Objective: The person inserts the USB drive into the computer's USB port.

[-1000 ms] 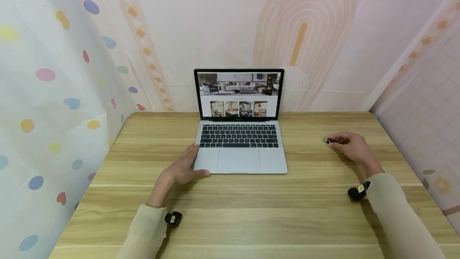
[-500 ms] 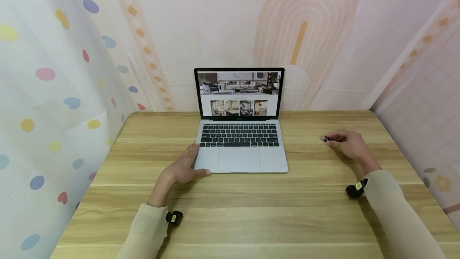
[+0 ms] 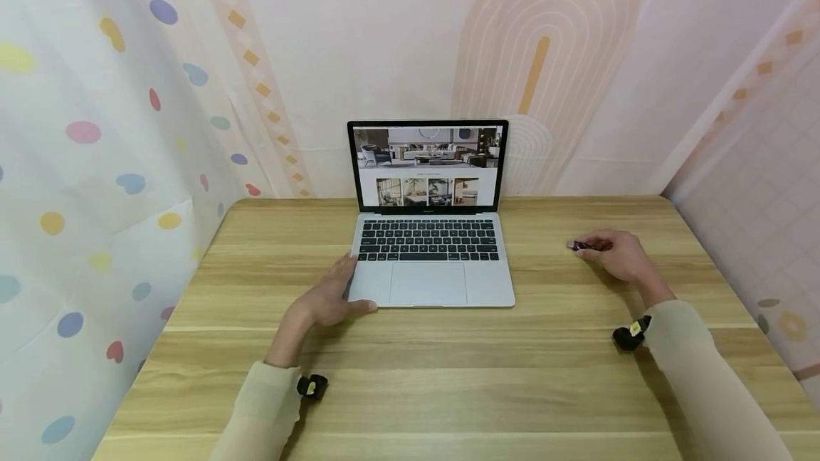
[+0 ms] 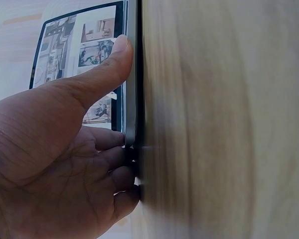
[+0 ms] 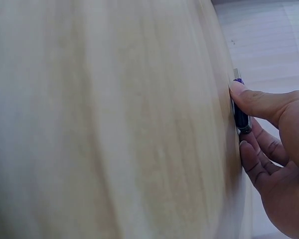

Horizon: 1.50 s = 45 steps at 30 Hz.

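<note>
An open silver laptop (image 3: 428, 283) stands on the wooden table with its screen lit. My left hand (image 3: 325, 303) rests at its front left corner, fingers along the left side and thumb on the front edge. In the left wrist view the thumb (image 4: 109, 64) lies across the front edge and the fingertips meet the side near the table. Right of the laptop, my right hand (image 3: 618, 255) pinches a dark USB flash drive (image 3: 581, 245) low over the table. Its metal plug (image 5: 236, 73) points left toward the laptop. The right fingers partly cover its body.
The wooden table (image 3: 410, 375) has a patterned cloth backdrop (image 3: 384, 34) behind it and a dotted curtain (image 3: 96, 183) at its left. Black wrist cameras sit at both cuffs. Bare table separates the flash drive from the laptop's right side.
My right hand has slid slightly left and away from me with the flash drive, nearer the laptop. My left hand keeps its place at the laptop's corner.
</note>
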Available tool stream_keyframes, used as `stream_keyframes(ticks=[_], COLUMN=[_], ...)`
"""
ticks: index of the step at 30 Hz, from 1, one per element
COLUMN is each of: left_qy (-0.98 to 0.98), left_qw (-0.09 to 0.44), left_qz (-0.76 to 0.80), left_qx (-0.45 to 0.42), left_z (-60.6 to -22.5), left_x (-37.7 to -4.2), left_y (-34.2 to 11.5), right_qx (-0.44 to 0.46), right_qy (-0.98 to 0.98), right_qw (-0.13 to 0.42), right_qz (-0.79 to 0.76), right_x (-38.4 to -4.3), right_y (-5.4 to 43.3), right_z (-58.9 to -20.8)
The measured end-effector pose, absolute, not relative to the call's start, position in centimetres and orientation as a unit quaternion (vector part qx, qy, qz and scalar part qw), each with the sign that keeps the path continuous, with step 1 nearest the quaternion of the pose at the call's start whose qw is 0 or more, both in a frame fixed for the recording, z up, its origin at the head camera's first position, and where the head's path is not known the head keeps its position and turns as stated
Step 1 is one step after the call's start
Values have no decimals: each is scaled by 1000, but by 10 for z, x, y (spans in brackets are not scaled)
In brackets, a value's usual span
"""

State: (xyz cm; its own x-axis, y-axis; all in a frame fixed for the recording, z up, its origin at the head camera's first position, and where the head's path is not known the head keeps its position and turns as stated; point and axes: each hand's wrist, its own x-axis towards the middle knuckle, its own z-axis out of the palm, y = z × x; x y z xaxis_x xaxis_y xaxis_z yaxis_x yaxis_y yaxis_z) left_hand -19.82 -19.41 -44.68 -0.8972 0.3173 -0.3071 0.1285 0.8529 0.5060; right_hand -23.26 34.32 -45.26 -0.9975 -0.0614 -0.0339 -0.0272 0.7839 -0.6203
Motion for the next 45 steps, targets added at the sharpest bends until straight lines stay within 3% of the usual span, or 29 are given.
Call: stream_keyframes(ticks=[45], left_qy=[945], left_qw=[190], left_qz=[239], left_qx=[116], left_z=[-446], left_x=[-197], left_y=[-194], right_qx=[-48], right_qy=[941], right_qw=[32], right_qz=[-335], right_x=[-247], right_y=[322], right_z=[-455])
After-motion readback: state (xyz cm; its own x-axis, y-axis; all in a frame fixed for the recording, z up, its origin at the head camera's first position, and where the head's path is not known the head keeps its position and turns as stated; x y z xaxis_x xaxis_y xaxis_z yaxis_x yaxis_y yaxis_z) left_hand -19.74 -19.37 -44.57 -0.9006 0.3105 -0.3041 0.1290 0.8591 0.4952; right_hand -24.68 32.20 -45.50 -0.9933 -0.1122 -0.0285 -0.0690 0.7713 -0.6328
